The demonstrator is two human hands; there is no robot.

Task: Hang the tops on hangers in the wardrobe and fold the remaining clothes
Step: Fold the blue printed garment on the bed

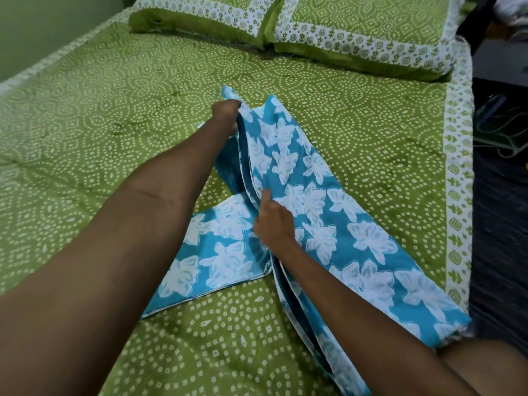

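Now | two hands: left hand [227, 112], right hand [273, 221] fingers clamped on one blue garment [328, 212] | two pillows [357, 32]

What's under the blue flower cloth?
The blue flower cloth lies on the green dotted bedspread. Both the left hand and right hand grip its folded edge. Whatever lies between its layers is covered.

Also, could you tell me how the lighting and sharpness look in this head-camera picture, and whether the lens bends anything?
Head view: soft, even light, no glare; the blue floral garment and both hands, left and right, look reasonably sharp; the dark floor on the right is smeared; the wide lens curves the green bedspread's edges and enlarges the near forearms.
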